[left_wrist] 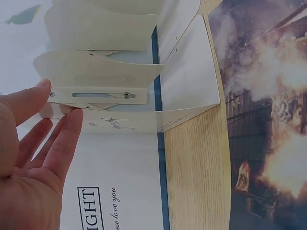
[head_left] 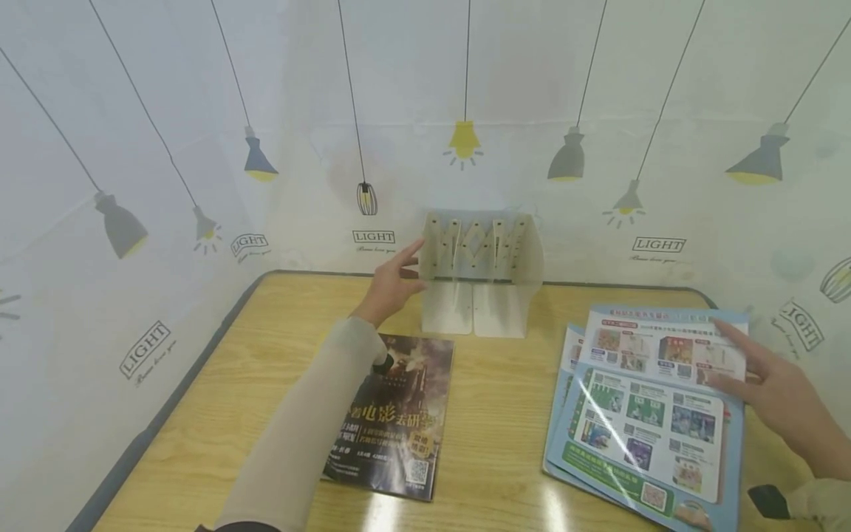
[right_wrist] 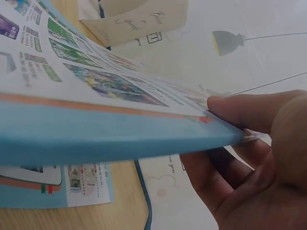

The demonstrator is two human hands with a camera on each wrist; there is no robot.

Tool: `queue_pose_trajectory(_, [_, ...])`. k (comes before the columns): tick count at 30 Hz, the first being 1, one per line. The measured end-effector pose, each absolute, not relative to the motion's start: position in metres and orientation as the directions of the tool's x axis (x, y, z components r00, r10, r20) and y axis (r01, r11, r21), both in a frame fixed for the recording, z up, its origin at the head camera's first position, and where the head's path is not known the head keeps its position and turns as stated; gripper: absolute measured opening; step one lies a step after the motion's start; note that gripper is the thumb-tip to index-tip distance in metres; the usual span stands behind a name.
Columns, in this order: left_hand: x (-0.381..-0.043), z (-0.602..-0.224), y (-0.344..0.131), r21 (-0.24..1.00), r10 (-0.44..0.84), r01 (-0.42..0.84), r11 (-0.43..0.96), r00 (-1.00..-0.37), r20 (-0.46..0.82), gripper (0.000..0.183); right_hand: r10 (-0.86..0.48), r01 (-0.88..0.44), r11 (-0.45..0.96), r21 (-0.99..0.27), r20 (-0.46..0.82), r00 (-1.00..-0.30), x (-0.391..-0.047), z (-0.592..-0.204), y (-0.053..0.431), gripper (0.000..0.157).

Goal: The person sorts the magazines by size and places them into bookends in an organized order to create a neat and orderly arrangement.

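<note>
A white expandable book rack (head_left: 442, 307) with a lattice back stands at the far edge of the table. My left hand (head_left: 388, 290) is at its left side; the left wrist view shows thumb and fingers (left_wrist: 72, 129) pinching the upper edge of the end panel (left_wrist: 120, 120). On the right, my right hand (head_left: 778, 391) grips the edge of a light-blue bordered leaflet (head_left: 654, 436) printed with small book pictures. The right wrist view has this leaflet (right_wrist: 105, 139) raised at the held edge, above another blue-edged leaflet (right_wrist: 86, 187) on the table.
A dark, glossy magazine (head_left: 405, 406) with a fiery cover lies on the wooden table (head_left: 499, 414), partly under my left forearm. White covering with printed hanging lamps (head_left: 465, 140) surrounds the table at the back and sides. Dark trim (head_left: 166, 414) runs along the table edge.
</note>
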State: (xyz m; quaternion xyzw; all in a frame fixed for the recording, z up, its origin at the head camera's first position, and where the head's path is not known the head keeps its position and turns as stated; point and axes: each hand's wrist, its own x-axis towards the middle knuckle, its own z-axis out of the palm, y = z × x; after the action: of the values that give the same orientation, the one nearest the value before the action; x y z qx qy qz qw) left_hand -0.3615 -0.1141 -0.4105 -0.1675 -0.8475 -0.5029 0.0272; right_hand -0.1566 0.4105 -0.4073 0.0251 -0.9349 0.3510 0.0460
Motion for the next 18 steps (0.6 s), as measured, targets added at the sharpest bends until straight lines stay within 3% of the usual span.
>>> queue_pose_trajectory(18, [-0.361, -0.410, -0.115, 0.845, 0.272, 0.343, 0.410, -0.930, 0.245, 0.084, -0.075, -0.181, 0.600, -0.779, 0.171, -0.982, -0.159, -0.390, 0.398, 0.082])
